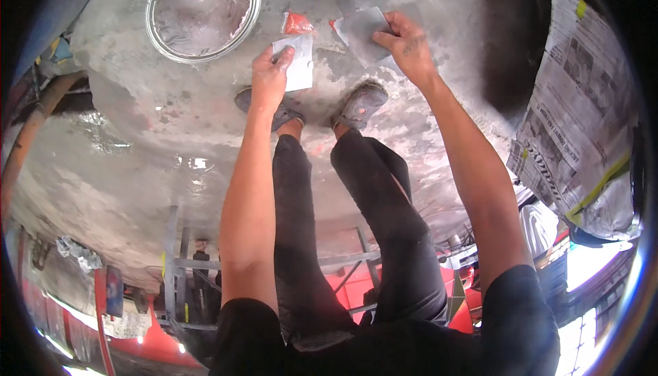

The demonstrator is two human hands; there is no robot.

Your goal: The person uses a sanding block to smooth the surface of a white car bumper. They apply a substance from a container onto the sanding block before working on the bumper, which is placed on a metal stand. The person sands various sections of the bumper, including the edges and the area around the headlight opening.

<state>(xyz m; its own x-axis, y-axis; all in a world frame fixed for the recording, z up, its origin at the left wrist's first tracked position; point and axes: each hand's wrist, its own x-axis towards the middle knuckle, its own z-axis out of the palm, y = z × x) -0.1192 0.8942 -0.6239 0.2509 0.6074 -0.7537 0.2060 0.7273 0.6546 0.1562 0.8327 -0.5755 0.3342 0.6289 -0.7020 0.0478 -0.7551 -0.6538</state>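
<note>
My left hand [272, 71] pinches a small white rectangular sheet [300, 67] between thumb and fingers. My right hand [406, 43] grips a thin, flat grey sheet [363, 33] by its right side. A bit of red shows at that sheet's left corner; whether it is on the sheet or behind it, I cannot tell. Just beyond the white sheet, a small orange-red packet [297, 23] lies on the floor. To the left of my hands stands a large open round can [156, 39] with a metal-looking rim, filled with a pinkish-grey mass.
Stained concrete floor [157, 129] spreads around my shoes [363, 104]. At the right, a large shape is covered in newspaper [576, 88] with yellow-green tape. A brown curved pipe [41, 122] runs along the left. Behind my legs is a grey metal frame [205, 263].
</note>
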